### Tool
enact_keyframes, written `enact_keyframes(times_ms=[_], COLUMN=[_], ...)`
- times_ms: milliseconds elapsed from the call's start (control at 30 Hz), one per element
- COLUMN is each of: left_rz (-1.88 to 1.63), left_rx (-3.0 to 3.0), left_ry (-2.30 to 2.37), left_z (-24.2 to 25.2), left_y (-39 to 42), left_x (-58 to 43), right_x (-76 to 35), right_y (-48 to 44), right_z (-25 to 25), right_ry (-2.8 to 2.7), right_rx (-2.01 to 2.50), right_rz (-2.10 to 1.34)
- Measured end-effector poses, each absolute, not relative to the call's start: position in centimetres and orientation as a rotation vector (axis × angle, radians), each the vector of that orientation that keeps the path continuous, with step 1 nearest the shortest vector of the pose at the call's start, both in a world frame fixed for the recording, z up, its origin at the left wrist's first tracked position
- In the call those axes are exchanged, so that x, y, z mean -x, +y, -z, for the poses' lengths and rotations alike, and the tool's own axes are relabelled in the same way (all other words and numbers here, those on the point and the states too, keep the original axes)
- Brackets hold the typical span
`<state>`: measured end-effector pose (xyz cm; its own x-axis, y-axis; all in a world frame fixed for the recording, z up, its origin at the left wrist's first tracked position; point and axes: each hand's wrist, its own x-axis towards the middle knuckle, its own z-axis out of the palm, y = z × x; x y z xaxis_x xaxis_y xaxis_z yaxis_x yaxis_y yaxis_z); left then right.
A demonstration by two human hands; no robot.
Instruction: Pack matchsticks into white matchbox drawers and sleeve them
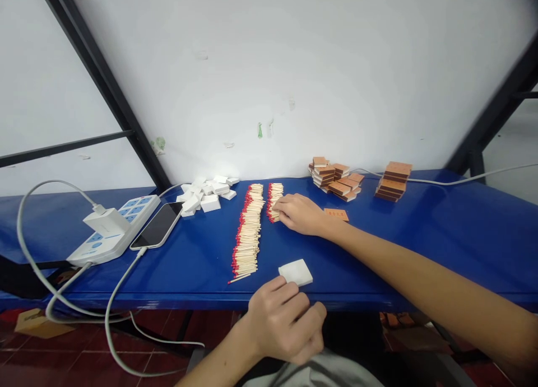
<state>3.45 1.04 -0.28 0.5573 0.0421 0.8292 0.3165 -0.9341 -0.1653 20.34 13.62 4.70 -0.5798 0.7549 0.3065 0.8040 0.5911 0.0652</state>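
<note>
Two rows of red-tipped matches lie on the blue table: a long row [247,233] in the middle and a shorter row [275,192] just right of it. My right hand [300,213] reaches into the near end of the shorter row, fingers closed on some matches; its fingertips are partly hidden. Close to the table's front edge, my left hand [286,320] is curled, with its index finger at the left edge of a small white matchbox tray [297,272]. The thumb is hidden. An orange matchbox label piece [337,214] lies flat behind my right wrist.
Loose white trays [205,194] are heaped at the back left. Brown matchboxes stand in a jumbled pile [336,178] and a neater stack [394,181] at the back right. On the left are a phone [157,225], a power strip [113,233] and looping white cables [110,314].
</note>
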Motion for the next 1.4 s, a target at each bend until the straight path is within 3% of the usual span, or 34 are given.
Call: enact_keyframes(times_ms=[1400], left_rz=[1.29], left_rx=[2.499], left_ry=[-0.306], left_z=[0.2], left_y=[1.0], left_x=[-3.4], right_x=[-20.7], right_y=[14.4], right_z=[-3.5], right_ry=[-2.507], right_rx=[1.285], right_rz=[0.244])
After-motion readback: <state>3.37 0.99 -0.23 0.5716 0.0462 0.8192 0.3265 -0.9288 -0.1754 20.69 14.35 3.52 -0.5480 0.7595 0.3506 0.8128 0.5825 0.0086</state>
